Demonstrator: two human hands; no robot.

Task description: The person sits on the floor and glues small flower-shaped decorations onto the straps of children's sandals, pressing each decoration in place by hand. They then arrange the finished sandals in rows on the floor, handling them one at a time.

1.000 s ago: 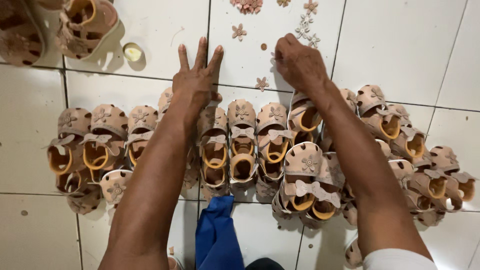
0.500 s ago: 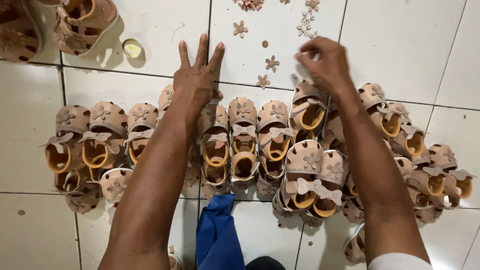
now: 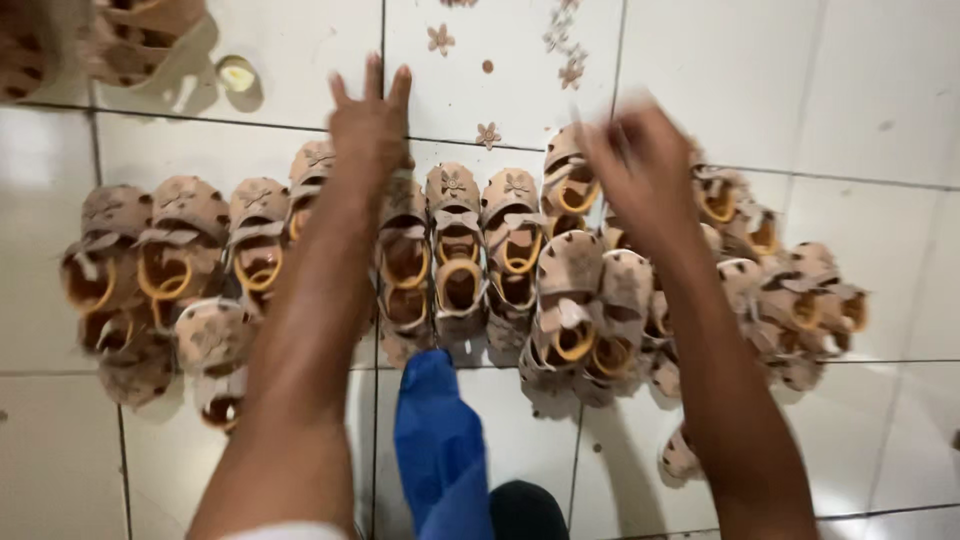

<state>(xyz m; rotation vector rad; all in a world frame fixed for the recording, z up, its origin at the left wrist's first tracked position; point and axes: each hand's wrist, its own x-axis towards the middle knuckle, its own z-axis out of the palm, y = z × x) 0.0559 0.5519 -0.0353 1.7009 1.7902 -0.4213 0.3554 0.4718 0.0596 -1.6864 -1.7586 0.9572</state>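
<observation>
The left hand, fingers spread flat, presses on the row of small tan strapped sandals with yellow insoles lined up on the white tiled floor. The right hand is blurred above the sandals at the right; its grip cannot be told. Loose tan flower trims lie just beyond, so fitting a trim seems the step in hand, calling for a careful pinch.

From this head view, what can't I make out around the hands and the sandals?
- Right hand: motion-blurred, so whether its fingers hold anything cannot be told.
- Sandals under the left hand and forearm: covered by the arm.
- Sandals at the top left: cut off by the picture edge.
- Blue cloth: runs off the bottom edge; what it is stays unclear.
</observation>
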